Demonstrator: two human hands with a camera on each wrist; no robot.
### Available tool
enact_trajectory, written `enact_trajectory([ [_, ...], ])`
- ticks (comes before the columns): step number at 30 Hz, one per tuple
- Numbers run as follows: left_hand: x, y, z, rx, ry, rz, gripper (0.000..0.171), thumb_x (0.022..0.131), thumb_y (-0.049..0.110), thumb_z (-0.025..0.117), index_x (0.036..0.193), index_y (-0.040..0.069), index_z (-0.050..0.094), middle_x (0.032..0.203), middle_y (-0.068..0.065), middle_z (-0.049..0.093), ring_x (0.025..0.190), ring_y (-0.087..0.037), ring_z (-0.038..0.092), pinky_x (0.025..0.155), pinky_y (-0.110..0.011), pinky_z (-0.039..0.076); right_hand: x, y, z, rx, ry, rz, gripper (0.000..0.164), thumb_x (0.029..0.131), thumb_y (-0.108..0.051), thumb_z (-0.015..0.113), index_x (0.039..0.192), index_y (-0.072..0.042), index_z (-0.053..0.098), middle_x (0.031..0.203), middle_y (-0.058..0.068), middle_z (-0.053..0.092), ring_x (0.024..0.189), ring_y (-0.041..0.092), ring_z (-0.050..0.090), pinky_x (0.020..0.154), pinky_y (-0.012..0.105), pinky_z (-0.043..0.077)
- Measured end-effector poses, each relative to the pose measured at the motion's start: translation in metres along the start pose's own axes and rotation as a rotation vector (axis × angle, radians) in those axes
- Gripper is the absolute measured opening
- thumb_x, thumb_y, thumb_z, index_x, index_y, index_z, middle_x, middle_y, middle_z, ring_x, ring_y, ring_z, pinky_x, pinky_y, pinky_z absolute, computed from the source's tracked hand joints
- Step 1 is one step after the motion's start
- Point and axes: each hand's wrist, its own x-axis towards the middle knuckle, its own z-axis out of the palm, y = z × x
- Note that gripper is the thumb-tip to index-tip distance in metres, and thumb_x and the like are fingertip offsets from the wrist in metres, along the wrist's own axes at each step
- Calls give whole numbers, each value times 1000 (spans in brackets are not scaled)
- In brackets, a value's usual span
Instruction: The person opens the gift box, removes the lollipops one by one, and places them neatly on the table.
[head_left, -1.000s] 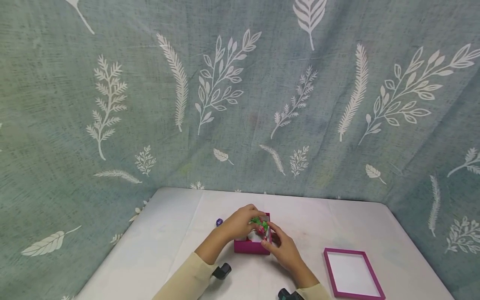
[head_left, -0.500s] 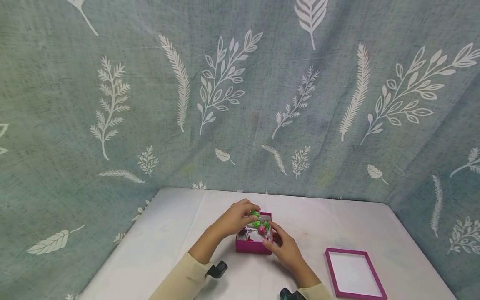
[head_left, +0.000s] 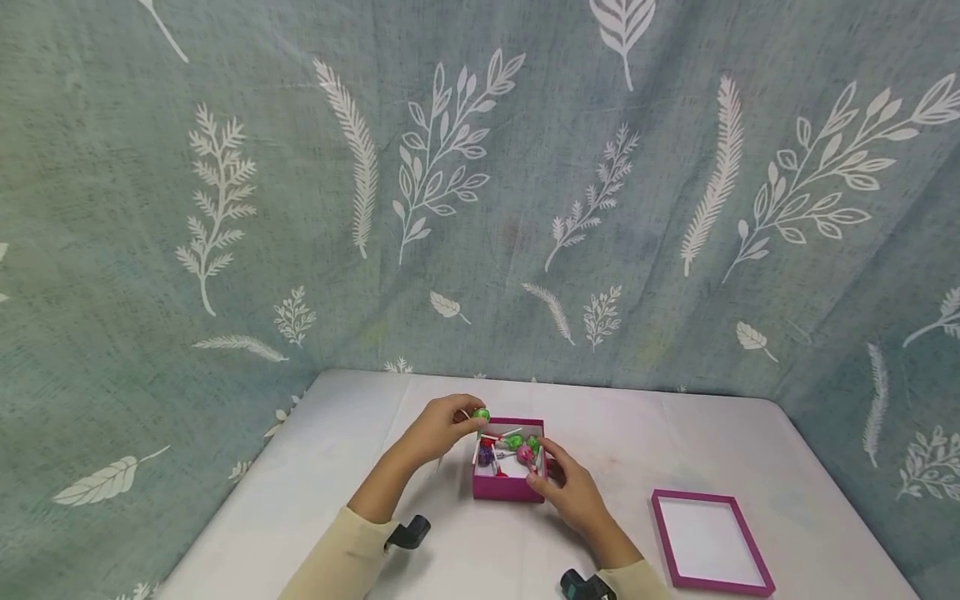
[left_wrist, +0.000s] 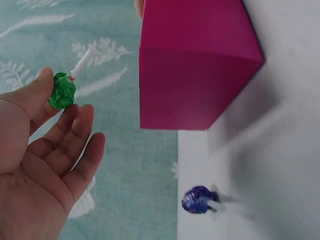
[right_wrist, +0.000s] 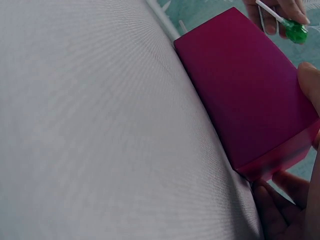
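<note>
My left hand pinches a green-wrapped lollipop by its head, thumb against fingers, its white stick jutting out. It is up beside the far left corner of a magenta box. Inside the open box lie several wrapped lollipops, among them a pink one and a purple one. At the box's right side, my right hand grips it, with the thumb on one face and fingers round the corner. Another purple lollipop rests on the table, hidden behind my left hand in the head view.
A magenta-rimmed box lid, white inside, lies on the table to the right of the box. White cloth covers the table. A green leaf-patterned curtain hangs behind its far edge.
My left hand came up out of the box with a green lollipop and moved left, uncovering the other lollipops. The right hand kept its hold on the box.
</note>
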Motion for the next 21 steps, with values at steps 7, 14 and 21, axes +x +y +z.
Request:
enact_trajectory([
  [7,-15,-18,-8,-93,57,-94,25,93,33,68,111,17,65,100,5,65,87,-12,63,72,-32,53,-4,3,3,12,-14,5,69,86,-43,73,146,-24,45,137,16,53,119,32,57,99,51,42],
  [14,-24,-39,-20,-175,135,-217,25,91,24,71,111,11,64,103,1,65,89,-14,65,76,-38,54,-3,3,2,27,-17,4,68,86,-42,73,146,-25,45,138,16,53,120,33,56,99,51,41],
  [21,-24,-58,-28,-160,165,-230,30,91,22,70,116,5,64,107,-4,66,83,-14,66,71,-36,53,0,3,1,6,-6,2,69,86,-43,73,146,-25,45,136,15,55,118,31,57,99,52,41],
])
